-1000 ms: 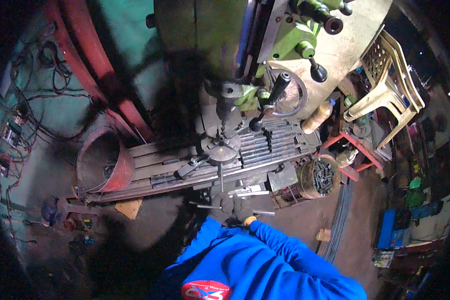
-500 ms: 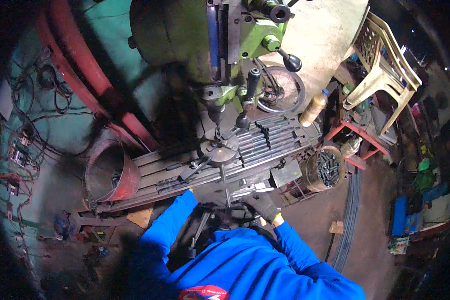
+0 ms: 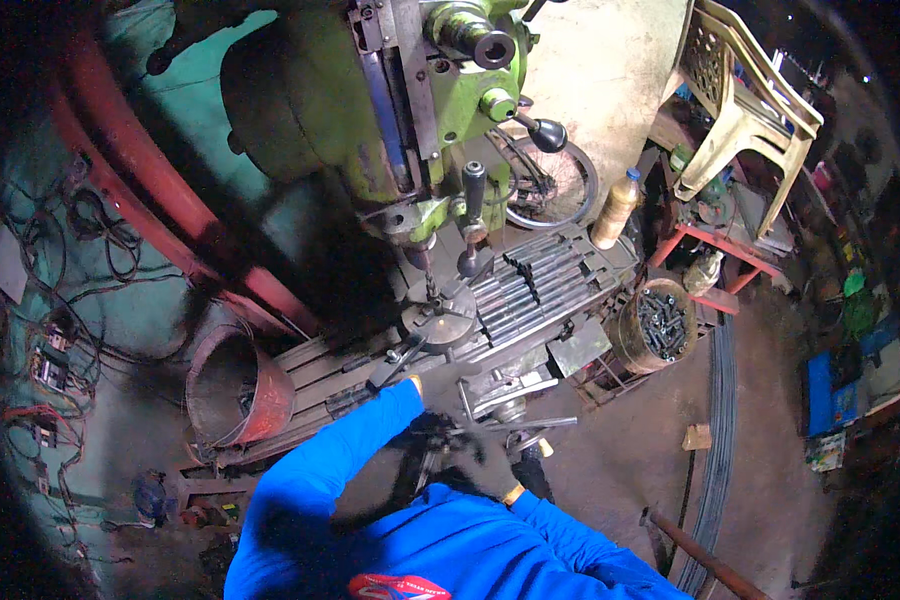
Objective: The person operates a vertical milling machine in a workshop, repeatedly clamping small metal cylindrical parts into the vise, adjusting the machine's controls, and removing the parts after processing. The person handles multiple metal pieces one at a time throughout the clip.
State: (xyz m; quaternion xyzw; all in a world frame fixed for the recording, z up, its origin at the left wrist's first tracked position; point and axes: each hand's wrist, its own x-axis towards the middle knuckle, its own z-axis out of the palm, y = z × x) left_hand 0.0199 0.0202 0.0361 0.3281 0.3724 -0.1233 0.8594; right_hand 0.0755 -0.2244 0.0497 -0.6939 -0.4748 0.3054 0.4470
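Note:
My left hand (image 3: 448, 388), in a dark glove, reaches just in front of the round metal fixture (image 3: 448, 328) on the slotted machine table. It is blurred, so its fingers and anything in them cannot be made out. Closer to my body, my right hand (image 3: 485, 468) is in a dark glove with a yellow cuff. A metal bar (image 3: 542, 424) lies just beyond it; whether the hand touches the bar is unclear. Above the fixture, a drill bit (image 3: 431, 284) points down from the green drilling machine (image 3: 310, 120).
Rows of metal rods (image 3: 535, 285) lie on the table beside a capped bottle (image 3: 616, 208). A red bucket (image 3: 270, 395) stands left; a drum of metal pieces (image 3: 625, 345) stands right. Long thin bars (image 3: 715, 450) and a wooden handle (image 3: 705, 555) are on the floor side.
My left hand has moved right, to the front of the fixture. My right hand has drawn back toward my body and left. The bar that projected from the fixture toward me no longer shows there.

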